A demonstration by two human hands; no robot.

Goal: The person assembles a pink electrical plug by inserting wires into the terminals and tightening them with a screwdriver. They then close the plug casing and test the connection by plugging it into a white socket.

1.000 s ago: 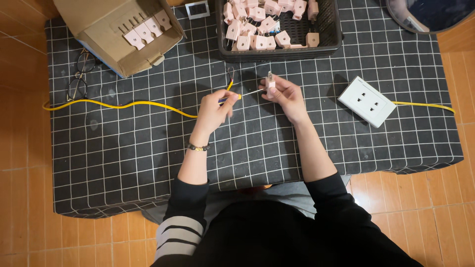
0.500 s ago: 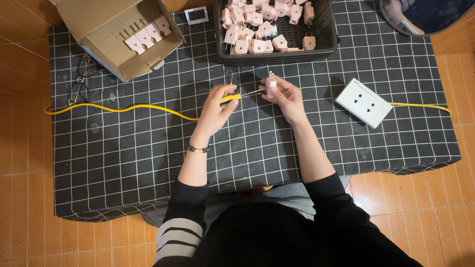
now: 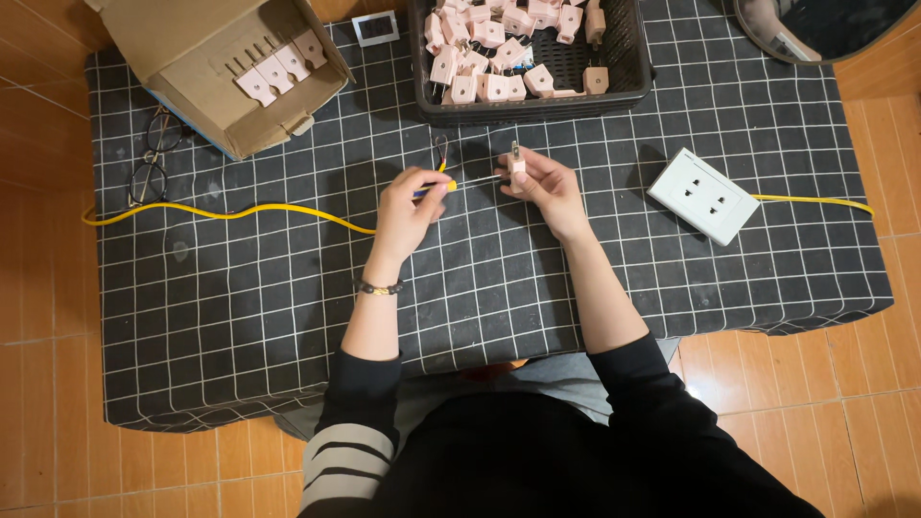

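Note:
My left hand [image 3: 408, 206] grips a small screwdriver [image 3: 449, 185] with a yellow and blue handle, its thin shaft pointing right. The tip meets a small pale pink plug [image 3: 518, 165] with metal prongs up, held in my right hand [image 3: 542, 182]. Both hands hover over the black checked cloth [image 3: 288, 317], just in front of a black basket [image 3: 628, 82] holding several more pink plugs [image 3: 489, 58].
An open cardboard box [image 3: 192, 48] with several pink plugs sits at the back left. Eyeglasses [image 3: 153, 158] lie near it. A yellow cable [image 3: 240, 213] runs across the cloth. A white wall socket plate [image 3: 702, 195] lies at the right. A round mirror [image 3: 825, 24] is at the back right.
Both hands stay close together on the plug and screwdriver; the screwdriver has tilted from slanted to nearly level. Nothing else moved.

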